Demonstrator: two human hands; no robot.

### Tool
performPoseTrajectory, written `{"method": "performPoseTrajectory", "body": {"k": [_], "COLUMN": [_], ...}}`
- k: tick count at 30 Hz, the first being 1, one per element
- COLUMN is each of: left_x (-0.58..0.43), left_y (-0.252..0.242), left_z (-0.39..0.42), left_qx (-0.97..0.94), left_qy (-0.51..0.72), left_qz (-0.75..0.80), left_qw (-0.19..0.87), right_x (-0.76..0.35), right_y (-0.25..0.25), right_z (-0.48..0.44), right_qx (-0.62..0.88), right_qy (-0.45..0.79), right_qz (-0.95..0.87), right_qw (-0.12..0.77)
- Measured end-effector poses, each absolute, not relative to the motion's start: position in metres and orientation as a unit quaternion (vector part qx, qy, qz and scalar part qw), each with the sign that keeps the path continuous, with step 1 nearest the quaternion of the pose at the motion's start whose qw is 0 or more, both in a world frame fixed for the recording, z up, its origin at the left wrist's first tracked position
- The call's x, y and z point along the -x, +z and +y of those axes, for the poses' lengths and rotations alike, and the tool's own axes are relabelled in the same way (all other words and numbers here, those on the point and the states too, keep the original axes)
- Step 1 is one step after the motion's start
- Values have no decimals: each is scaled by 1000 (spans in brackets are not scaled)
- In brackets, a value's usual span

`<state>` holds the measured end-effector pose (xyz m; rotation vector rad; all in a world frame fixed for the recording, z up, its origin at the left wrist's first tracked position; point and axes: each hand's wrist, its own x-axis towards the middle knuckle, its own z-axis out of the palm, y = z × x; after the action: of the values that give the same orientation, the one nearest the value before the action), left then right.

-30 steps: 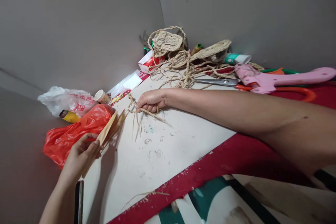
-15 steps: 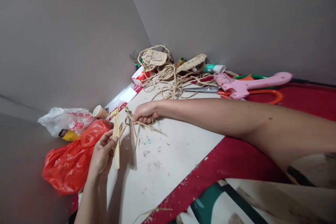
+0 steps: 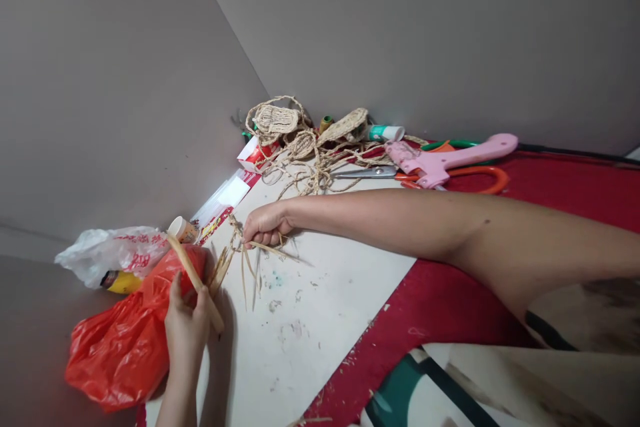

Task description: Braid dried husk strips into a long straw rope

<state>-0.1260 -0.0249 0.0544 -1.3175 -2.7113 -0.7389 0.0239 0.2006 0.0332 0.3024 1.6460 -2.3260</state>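
Observation:
My left hand (image 3: pixel 187 320) is closed around a flat pale straw strip (image 3: pixel 193 277) that slants up to the left over the red plastic bag (image 3: pixel 120 347). My right hand (image 3: pixel 265 223) reaches across the white board (image 3: pixel 300 307) and pinches a bundle of thin dry straw strands (image 3: pixel 245 260), pressing them onto the board. The strands fan out below its fingers toward the left hand.
A heap of braided straw rope and woven pieces (image 3: pixel 305 140) lies in the far corner. Orange-handled scissors (image 3: pixel 425 177), a pink tool (image 3: pixel 450 157), a glue tube (image 3: pixel 387 132), a small cup (image 3: pixel 183 230), a white bag (image 3: pixel 113 253) and a red-white box (image 3: pixel 253 153) sit around. Grey walls close in on the left and behind.
My left hand has drawn back and down, and the strip it holds has tilted from upright to slanting left. The right hand stays on the strands; the view has shifted.

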Motion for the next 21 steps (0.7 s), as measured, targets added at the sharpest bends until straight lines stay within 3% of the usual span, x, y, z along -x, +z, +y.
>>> {"method": "performPoseTrajectory", "body": {"k": [2, 5, 8, 11, 21], "left_x": [117, 99, 92, 104, 152], "left_y": [58, 57, 51, 50, 58], "left_z": [-33, -27, -9, 3, -61], "left_qx": [428, 470, 523, 576, 634], "left_qy": [-109, -123, -213, -208, 182], "left_qz": [-886, -844, -817, -790, -748], "left_qw": [140, 225, 118, 8, 79], "right_x": [-23, -22, -23, -26, -25], "right_y": [33, 31, 30, 30, 29], "right_z": [201, 202, 204, 204, 202], "right_qx": [-100, -100, -97, -88, -94], "right_qy": [-806, -807, -811, -811, -794], "right_qz": [567, 566, 560, 561, 584], "right_qw": [139, 135, 137, 143, 138]}}
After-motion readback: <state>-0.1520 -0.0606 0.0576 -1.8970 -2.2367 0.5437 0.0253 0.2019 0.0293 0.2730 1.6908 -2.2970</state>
